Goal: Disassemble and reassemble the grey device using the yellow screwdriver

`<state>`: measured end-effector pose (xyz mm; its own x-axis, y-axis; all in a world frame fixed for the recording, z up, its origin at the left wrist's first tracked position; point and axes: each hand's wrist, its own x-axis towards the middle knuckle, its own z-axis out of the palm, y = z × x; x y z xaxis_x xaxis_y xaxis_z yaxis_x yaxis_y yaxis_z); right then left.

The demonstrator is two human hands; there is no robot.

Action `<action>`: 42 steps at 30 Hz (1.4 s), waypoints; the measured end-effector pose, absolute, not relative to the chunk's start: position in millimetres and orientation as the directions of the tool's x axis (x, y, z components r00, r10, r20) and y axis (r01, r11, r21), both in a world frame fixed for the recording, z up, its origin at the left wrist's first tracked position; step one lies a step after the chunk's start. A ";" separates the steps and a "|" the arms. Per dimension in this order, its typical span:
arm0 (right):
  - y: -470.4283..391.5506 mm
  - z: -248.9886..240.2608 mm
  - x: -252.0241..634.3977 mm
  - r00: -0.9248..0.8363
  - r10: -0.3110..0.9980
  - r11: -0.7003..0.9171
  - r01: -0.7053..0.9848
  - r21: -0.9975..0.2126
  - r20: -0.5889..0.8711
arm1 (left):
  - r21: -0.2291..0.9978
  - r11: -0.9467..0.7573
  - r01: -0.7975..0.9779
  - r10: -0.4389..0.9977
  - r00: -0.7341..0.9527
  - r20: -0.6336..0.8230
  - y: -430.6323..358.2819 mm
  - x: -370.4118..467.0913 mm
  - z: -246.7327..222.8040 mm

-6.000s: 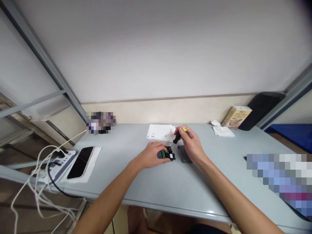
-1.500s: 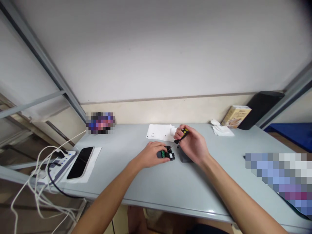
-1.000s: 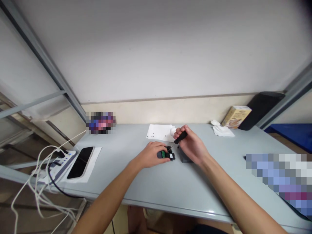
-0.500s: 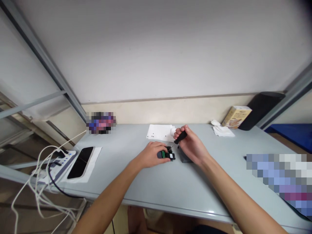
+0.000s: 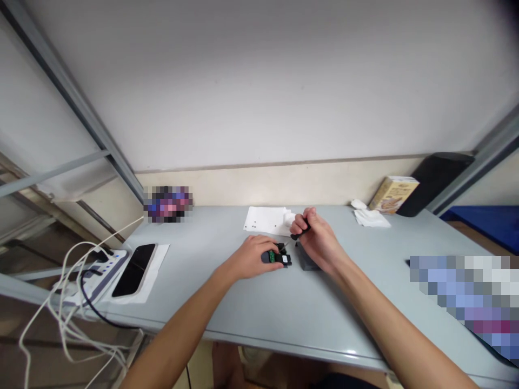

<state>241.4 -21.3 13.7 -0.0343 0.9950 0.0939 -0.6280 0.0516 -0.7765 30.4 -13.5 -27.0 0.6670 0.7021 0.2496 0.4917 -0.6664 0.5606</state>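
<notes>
On the grey desk, my left hand (image 5: 255,258) is closed around a small black device (image 5: 286,259) with a green circuit board (image 5: 271,256) exposed. Thumb and fingers grip it from both sides and cover its left part. My right hand (image 5: 318,237) is wrapped round the black handle of a screwdriver (image 5: 298,235). Its thin shaft slants down to the left and meets the device near its upper edge; the exact contact point is too small to tell. Partly hidden under my right hand lies a dark grey case part (image 5: 308,260).
Behind my hands is white paper (image 5: 265,219) with several tiny dark screws (image 5: 254,223). At left are a phone (image 5: 135,270), a power strip (image 5: 95,283) and tangled white cables (image 5: 60,319). A yellow box (image 5: 393,195), crumpled tissue (image 5: 371,218) and black cylinder (image 5: 438,181) stand back right.
The fingers of my right hand have rolled slightly around the screwdriver handle, hiding more of it. My left hand and the device have stayed in place.
</notes>
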 end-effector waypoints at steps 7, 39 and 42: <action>-19.9 13.1 242.3 -0.054 0.992 0.055 -0.635 -0.770 0.115 | 0.553 -0.666 0.500 0.703 0.669 0.242 -12.4 30.5 -28.7; -24.9 15.8 240.4 -0.055 0.994 0.041 -0.602 -0.797 0.093 | 0.545 -0.677 0.495 0.695 0.672 0.253 -13.2 28.8 -29.4; -26.3 17.8 239.9 -0.074 0.992 0.040 -0.596 -0.802 0.104 | 0.546 -0.679 0.491 0.691 0.678 0.251 -13.1 29.1 -28.6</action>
